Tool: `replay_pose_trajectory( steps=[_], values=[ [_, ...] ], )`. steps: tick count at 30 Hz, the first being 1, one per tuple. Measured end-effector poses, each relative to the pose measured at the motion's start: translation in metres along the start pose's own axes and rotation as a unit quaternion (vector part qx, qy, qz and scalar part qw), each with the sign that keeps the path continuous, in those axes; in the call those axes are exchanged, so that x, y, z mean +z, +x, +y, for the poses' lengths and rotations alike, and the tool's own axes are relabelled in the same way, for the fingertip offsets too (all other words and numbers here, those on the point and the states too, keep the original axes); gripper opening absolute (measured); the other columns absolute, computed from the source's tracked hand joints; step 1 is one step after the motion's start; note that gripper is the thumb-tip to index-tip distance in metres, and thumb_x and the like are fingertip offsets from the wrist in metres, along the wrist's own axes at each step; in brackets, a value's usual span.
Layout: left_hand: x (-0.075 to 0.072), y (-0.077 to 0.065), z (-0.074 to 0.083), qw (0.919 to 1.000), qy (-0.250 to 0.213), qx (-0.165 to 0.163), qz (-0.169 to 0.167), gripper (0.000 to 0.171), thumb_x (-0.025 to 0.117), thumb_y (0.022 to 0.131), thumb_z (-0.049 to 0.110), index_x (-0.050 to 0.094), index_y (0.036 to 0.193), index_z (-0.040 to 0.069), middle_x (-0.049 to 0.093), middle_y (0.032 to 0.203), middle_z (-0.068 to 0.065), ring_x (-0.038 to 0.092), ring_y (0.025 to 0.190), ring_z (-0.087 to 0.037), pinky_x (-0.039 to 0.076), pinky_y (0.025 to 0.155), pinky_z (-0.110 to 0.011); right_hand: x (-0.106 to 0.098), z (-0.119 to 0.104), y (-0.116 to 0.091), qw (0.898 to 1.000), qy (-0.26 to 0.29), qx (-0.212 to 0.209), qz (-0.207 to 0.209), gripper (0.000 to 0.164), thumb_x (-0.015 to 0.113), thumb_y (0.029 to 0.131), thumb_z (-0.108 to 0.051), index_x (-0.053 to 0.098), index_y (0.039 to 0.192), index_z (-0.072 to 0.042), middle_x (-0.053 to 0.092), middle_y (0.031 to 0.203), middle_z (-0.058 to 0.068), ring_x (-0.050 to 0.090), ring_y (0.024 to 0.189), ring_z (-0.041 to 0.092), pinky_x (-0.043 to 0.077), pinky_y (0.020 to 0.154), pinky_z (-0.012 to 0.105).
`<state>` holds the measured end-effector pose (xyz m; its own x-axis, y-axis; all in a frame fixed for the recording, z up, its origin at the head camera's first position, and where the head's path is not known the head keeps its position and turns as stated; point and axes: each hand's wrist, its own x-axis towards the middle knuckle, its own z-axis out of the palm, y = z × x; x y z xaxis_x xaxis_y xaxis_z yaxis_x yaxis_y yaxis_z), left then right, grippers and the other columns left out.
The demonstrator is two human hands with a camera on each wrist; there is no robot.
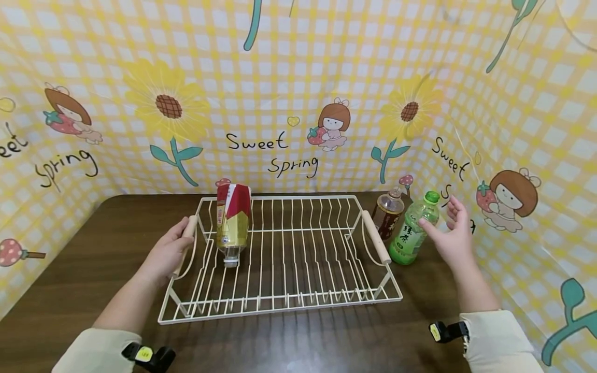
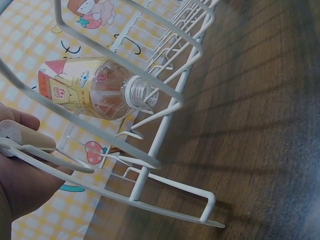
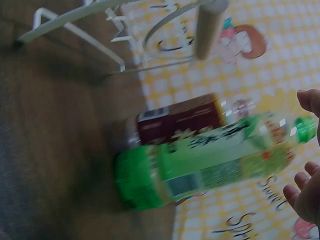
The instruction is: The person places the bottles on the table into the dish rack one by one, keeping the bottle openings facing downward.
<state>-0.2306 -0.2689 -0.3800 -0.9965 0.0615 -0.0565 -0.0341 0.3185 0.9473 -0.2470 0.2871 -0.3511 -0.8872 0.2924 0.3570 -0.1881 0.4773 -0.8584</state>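
Head view: I see the left hand (image 1: 165, 254) at the left end of the white wire rack (image 1: 280, 310), fingers curled round the left wooden handle (image 1: 190, 226). Bottle with the red-and-gold label (image 1: 234, 220) is inside the rack, near its left end, upside down, capped neck toward the near side. Right wooden handle (image 1: 375, 237) is free of any hand. Just beyond it, outside the rack, the green bottle (image 1: 410, 235) stands upright on the tabletop (image 1: 289, 344), green cap (image 1: 432, 197) on. Brown-label bottle (image 1: 388, 215) sits just behind it, partly covered by the green one. Right hand (image 1: 454, 235) is to the right of the green bottle, thumb and fingers spread, nothing held. Thumb tip overlaps the bottle's shoulder from this angle; I can't call contact here. Yellow checked cloth (image 1: 280, 77) on the walls.

Left wrist view: tilted, tabletop on the right of frame. I get the wooden handle end-on, hand wrapped behind it. Red-and-gold bottle shows between the wires, neck down at the rack's lower wires. I can't tell whether this hand bears any of the rack's weight.

Right wrist view: blurry, also tilted. Thumb at the right edge, fingers below it, wide gap between. Green cap lies in line with that gap; I see no grip on it. Brown-label bottle right beside the green one.
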Motion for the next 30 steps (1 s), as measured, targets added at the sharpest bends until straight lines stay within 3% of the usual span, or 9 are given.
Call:
replay_pose_trajectory(
  steps=[6, 14, 20, 30],
  values=[
    [-0.002, -0.002, -0.002, 0.9999, -0.003, -0.013, 0.001, 0.065, 0.032, 0.104, 0.009, -0.008, 0.154, 0.0, -0.011, 0.162, -0.02, -0.004, 0.149, -0.039, 0.003, 0.122, -0.052, 0.015, 0.026, 0.004, 1.0, 0.024, 0.019, -0.003, 0.098, 0.075, 0.083, -0.012, 0.01, 0.157, -0.012, 0.021, 0.16, 0.021, 0.025, 0.145, 0.04, 0.023, 0.118, 0.055],
    [0.001, -0.002, -0.003, 0.9998, -0.006, -0.02, -0.004, 0.066, 0.032, 0.103, 0.006, -0.008, 0.154, 0.0, -0.011, 0.162, -0.02, -0.002, 0.149, -0.039, 0.006, 0.122, -0.051, 0.03, 0.044, 0.003, 0.999, 0.024, 0.043, 0.008, 0.107, 0.078, 0.08, -0.011, 0.004, 0.157, -0.016, 0.024, 0.156, 0.023, 0.032, 0.139, 0.042, 0.03, 0.115, 0.056],
    [0.002, -0.001, 0.0, 0.9997, -0.004, -0.024, 0.005, 0.065, 0.032, 0.103, 0.007, -0.006, 0.155, 0.001, -0.008, 0.163, -0.018, 0.001, 0.149, -0.038, 0.008, 0.122, -0.048, 0.036, 0.05, 0.002, 0.997, 0.041, 0.063, 0.021, 0.108, 0.077, 0.081, -0.009, 0.002, 0.156, -0.026, 0.029, 0.152, 0.022, 0.04, 0.132, 0.04, 0.036, 0.111, 0.053],
    [0.001, 0.0, 0.0, 0.9993, -0.004, -0.037, 0.008, 0.065, 0.032, 0.103, 0.006, -0.007, 0.155, 0.003, -0.008, 0.163, -0.019, 0.002, 0.15, -0.036, 0.009, 0.122, -0.05, 0.039, 0.047, 0.003, 0.997, 0.051, 0.058, 0.028, 0.098, 0.074, 0.082, -0.002, 0.009, 0.154, -0.018, 0.033, 0.146, 0.019, 0.044, 0.126, 0.034, 0.037, 0.11, 0.051]
  ],
)
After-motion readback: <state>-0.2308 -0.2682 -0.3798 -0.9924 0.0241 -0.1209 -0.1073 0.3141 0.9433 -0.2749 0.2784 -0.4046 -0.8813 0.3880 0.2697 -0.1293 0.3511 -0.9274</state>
